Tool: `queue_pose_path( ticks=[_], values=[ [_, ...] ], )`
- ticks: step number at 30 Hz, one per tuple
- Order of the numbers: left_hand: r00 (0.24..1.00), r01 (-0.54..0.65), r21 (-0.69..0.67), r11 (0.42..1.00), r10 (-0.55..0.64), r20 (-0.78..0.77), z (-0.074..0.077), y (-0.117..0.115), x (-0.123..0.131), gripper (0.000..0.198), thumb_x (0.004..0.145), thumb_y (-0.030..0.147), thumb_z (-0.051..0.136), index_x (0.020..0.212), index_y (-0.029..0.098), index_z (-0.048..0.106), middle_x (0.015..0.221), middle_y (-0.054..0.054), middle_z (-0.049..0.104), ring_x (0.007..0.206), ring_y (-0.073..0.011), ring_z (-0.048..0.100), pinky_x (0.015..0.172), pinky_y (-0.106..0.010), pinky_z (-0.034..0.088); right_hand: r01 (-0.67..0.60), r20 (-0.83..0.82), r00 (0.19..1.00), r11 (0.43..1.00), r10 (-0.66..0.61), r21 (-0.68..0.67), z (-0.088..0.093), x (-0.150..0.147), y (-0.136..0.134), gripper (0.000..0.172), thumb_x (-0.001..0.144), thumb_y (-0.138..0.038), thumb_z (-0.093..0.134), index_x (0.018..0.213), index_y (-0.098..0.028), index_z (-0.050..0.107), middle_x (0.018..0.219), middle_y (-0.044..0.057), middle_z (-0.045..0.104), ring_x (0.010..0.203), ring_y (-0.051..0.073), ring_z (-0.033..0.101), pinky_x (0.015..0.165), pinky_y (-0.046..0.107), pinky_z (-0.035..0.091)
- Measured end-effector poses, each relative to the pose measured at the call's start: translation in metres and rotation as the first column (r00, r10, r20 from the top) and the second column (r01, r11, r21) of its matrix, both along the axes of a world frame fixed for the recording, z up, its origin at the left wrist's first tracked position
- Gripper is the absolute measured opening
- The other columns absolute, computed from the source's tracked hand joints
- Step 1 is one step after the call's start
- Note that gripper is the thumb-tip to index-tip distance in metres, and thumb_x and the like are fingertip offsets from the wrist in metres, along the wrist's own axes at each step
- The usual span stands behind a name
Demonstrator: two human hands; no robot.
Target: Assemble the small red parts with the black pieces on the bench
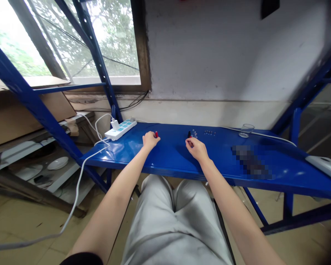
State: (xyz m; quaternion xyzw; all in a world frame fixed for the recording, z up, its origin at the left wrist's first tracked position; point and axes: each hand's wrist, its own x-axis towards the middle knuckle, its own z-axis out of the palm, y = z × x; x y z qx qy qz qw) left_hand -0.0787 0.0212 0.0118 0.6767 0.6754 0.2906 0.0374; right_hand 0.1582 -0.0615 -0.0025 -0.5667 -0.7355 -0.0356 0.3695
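Trousers (pixel 176 235) lie below left fingers (pixel 151 134) clamped on a red piece (pixel 156 134), right fingers (pixel 189 140) together

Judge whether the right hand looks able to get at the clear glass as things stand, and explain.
Probably yes: nothing tall seems to stand between the right hand and the clear glass, and the row of small pieces beside that path looks low.

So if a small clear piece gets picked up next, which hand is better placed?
Right, most likely. The right hand is close in front of the clear pieces; the left hand is farther off, at a red piece on the power strip side.
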Motion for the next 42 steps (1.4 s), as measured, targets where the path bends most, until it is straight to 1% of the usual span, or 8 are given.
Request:
queue_pose_path(
  ticks=[5,11,19,24,29,35,39,42],
  values=[
    [0.998,-0.065,-0.126,0.990,0.062,-0.033,-0.010,0.004,-0.004,0.015,0.067,0.034,0.057,0.064,0.019,0.058,0.070,-0.006,0.063,0.081,-0.0253,0.060,0.074,-0.035,0.037,0.002,-0.007,1.000,1.000,-0.002,0.012,0.000,0.000,0.000,0.029,0.087,-0.032,0.035,0.094,-0.020,0.060,0.075,0.004,0.059,0.068,0.014,0.054,0.068,0.022,0.040],
    [0.996,-0.083,-0.112,0.990,0.081,-0.023,-0.013,0.005,-0.002,0.014,0.071,0.032,0.055,0.068,0.019,0.060,0.075,-0.007,0.064,0.087,-0.0253,0.059,0.078,-0.035,0.037,0.020,-0.025,1.000,0.996,-0.018,0.086,0.000,0.002,0.000,0.029,0.087,-0.032,0.034,0.091,-0.019,0.060,0.073,0.004,0.058,0.067,0.014,0.053,0.067,0.023,0.040],
    [0.991,-0.132,-0.104,0.986,0.130,-0.020,-0.012,0.006,0.006,0.014,0.073,0.031,0.053,0.072,0.019,0.061,0.087,-0.007,0.065,0.095,-0.0255,0.057,0.083,-0.038,0.036,0.165,-0.188,0.977,0.917,-0.101,0.363,-0.003,0.011,0.006,0.026,0.087,-0.030,0.037,0.084,-0.016,0.059,0.068,0.005,0.056,0.068,0.016,0.052,0.068,0.027,0.041],
    [0.988,-0.148,-0.088,0.985,0.151,0.038,-0.008,-0.002,0.008,0.021,0.069,0.035,0.060,0.082,0.018,0.056,0.102,-0.010,0.059,0.104,-0.0285,0.051,0.085,-0.041,0.036,0.409,-0.305,0.891,0.888,-0.337,0.212,0.000,0.019,0.007,0.025,0.085,-0.029,0.036,0.088,-0.015,0.057,0.076,0.008,0.059,0.078,0.020,0.053,0.070,0.031,0.039],
    [0.973,-0.173,0.141,0.975,0.147,0.176,-0.003,-0.019,0.022,0.028,0.073,0.030,0.057,0.096,0.018,0.047,0.104,-0.010,0.055,0.102,-0.0254,0.050,0.082,-0.039,0.037,0.519,-0.193,0.828,0.850,-0.527,-0.094,0.000,0.020,0.006,0.025,0.080,-0.019,0.037,0.094,-0.013,0.057,0.091,0.013,0.061,0.087,0.024,0.052,0.073,0.034,0.035],
    [0.961,0.252,0.421,0.871,-0.278,0.000,0.000,-0.042,0.065,0.018,0.081,0.020,0.045,0.098,0.017,0.049,0.102,-0.009,0.056,0.096,-0.0203,0.049,0.084,-0.034,0.036,0.479,-0.014,0.867,0.841,-0.498,-0.251,-0.004,0.019,0.007,0.024,0.076,-0.018,0.041,0.090,-0.016,0.061,0.098,0.012,0.059,0.097,0.026,0.047,0.077,0.038,0.033],
    [0.854,0.520,0.355,0.777,-0.476,-0.210,-0.002,-0.056,0.098,0.034,0.084,0.020,0.038,0.117,0.019,0.046,0.118,-0.008,0.052,0.105,-0.0200,0.046,0.087,-0.033,0.036,0.480,0.045,0.872,0.833,-0.488,-0.276,-0.005,0.018,0.008,0.024,0.075,-0.022,0.044,0.092,-0.017,0.061,0.103,0.012,0.058,0.101,0.027,0.045,0.080,0.041,0.033],
    [0.823,0.560,0.258,0.787,-0.493,-0.281,-0.008,-0.060,0.116,0.045,0.086,0.020,0.035,0.131,0.021,0.036,0.127,-0.008,0.047,0.111,-0.0210,0.042,0.087,-0.035,0.036,0.473,0.083,0.879,0.833,-0.470,-0.287,-0.005,0.017,0.007,0.027,0.076,-0.024,0.044,0.096,-0.016,0.061,0.105,0.012,0.057,0.103,0.027,0.044,0.082,0.042,0.033]
  ],
)
